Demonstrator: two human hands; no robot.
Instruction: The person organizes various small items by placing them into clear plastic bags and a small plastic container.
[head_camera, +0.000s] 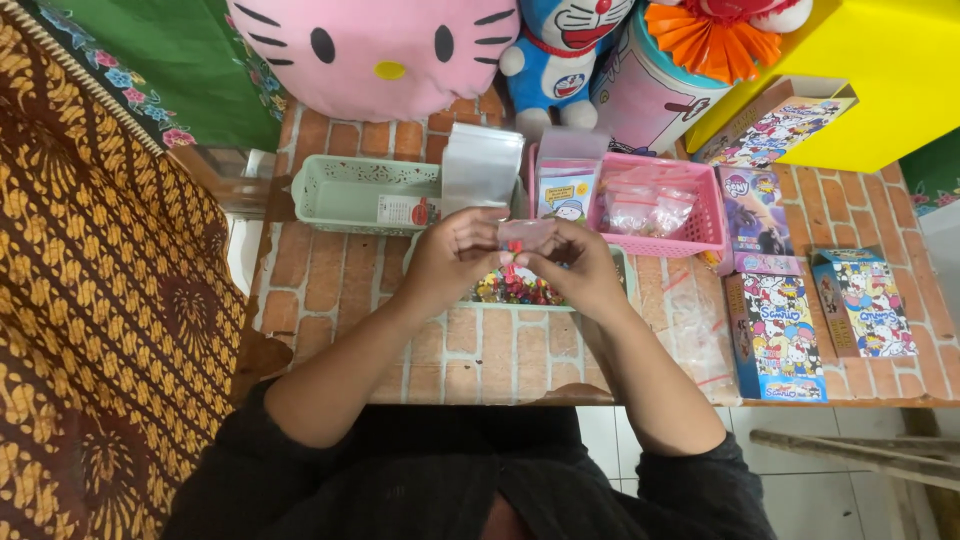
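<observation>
A single head-worn camera looks steeply down from above the person's chest onto the brick-patterned worktop (500, 350). It sits close, facing the pink plush cushion (375, 55) at the worktop's far edge.

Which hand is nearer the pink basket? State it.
Right. The right hand is just below and left of the pink basket, near its front-left corner. The left hand lies farther left, beyond the small clear bag both hold.

Both hands hide most of the tray of beads (520, 290)
</observation>
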